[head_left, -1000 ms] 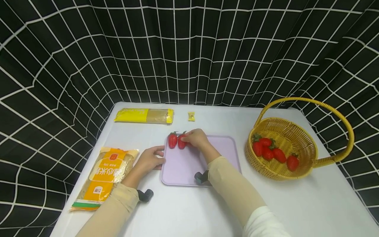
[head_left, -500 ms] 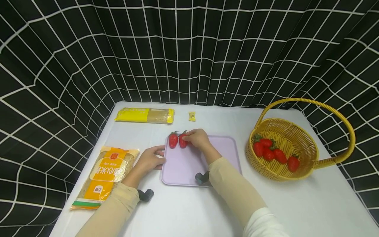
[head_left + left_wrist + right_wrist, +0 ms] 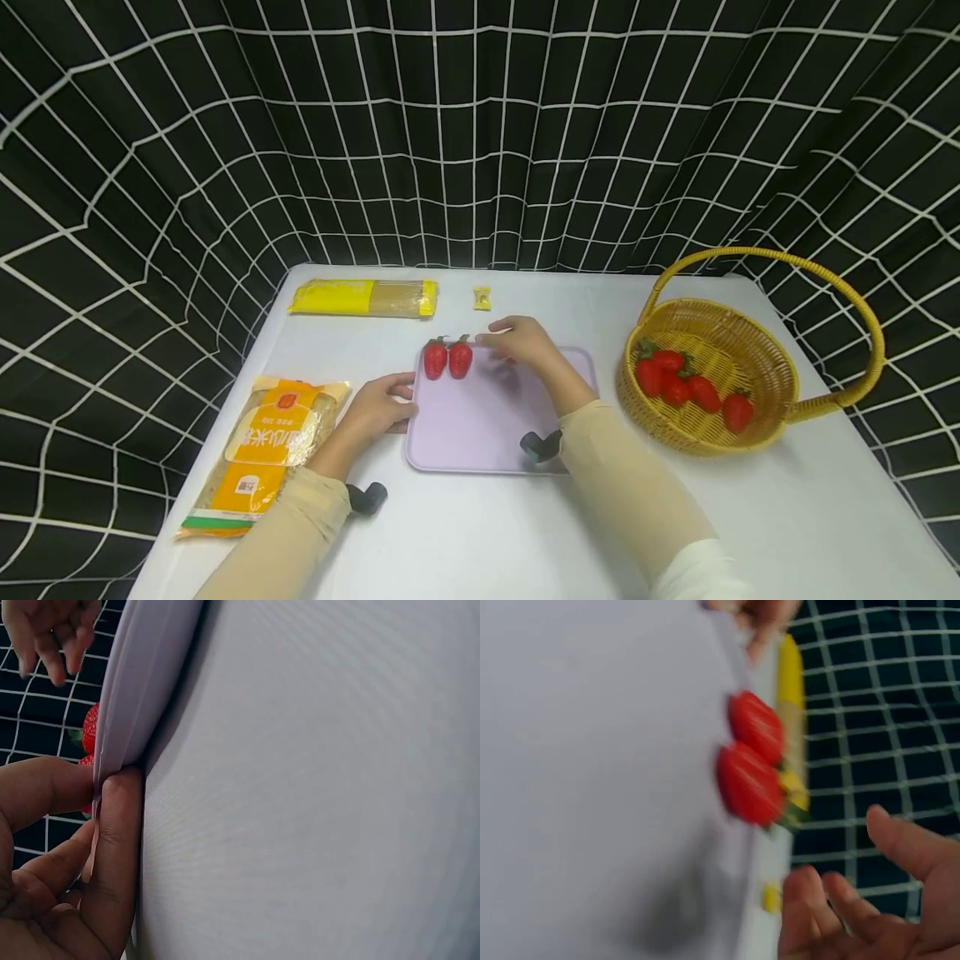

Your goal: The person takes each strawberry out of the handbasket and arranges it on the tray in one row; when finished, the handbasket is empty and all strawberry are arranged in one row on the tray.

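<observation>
My left hand [image 3: 378, 406] pinches the left rim of a pale purple tray [image 3: 472, 433]. In the left wrist view the thumb [image 3: 56, 789] lies inside the rim and a finger [image 3: 116, 840] against its outer side. Two red strawberries, a left one [image 3: 435, 360] and a right one [image 3: 461, 359], lie side by side at the tray's back left corner, leaves toward the back. Just right of them, my right hand [image 3: 521, 340] hovers over the tray's back edge, fingers spread and holding nothing. The right wrist view shows the hand apart from the strawberries.
A wicker basket [image 3: 780, 417] with a tall handle stands at the right, several strawberries [image 3: 675, 388] inside. A yellow noodle packet [image 3: 333, 297] and a small yellow wrapped candy [image 3: 482, 297] lie at the back. An orange food bag [image 3: 270, 450] lies left, beside my left forearm.
My right hand has let go of the right strawberry and moved away to the right, its fingers opening. The strawberry stays on the tray. My left hand keeps its place at the rim.
</observation>
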Tool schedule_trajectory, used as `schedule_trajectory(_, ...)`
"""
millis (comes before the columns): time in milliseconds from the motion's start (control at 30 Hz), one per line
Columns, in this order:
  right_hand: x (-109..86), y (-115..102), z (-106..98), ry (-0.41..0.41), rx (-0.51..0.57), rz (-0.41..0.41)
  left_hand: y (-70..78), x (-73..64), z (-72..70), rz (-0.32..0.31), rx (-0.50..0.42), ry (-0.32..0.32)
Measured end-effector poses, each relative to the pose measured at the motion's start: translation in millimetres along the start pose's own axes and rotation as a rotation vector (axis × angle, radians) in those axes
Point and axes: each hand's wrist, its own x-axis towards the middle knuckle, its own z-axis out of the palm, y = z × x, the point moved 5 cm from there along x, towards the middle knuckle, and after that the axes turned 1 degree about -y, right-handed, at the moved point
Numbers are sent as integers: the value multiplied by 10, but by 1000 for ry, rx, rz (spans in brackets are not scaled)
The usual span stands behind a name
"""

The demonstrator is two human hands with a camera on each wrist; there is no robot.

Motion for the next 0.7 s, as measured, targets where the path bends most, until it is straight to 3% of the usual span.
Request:
schedule_trajectory(267,-376,-37,-719,-187,30,-54,22,-19,-12,-1,-7,-5)
schedule_trajectory(400,-502,29,-1078,-220,52,-78,23,-13,-42,1,1,2)
schedule_trajectory(533,-586,183,-1453,-238,104,-84,33,-12,-45,18,-1,8)
schedule_trajectory(700,-647,558,-1905,-282,147,-55,10,-43,3,16,-6,-9)
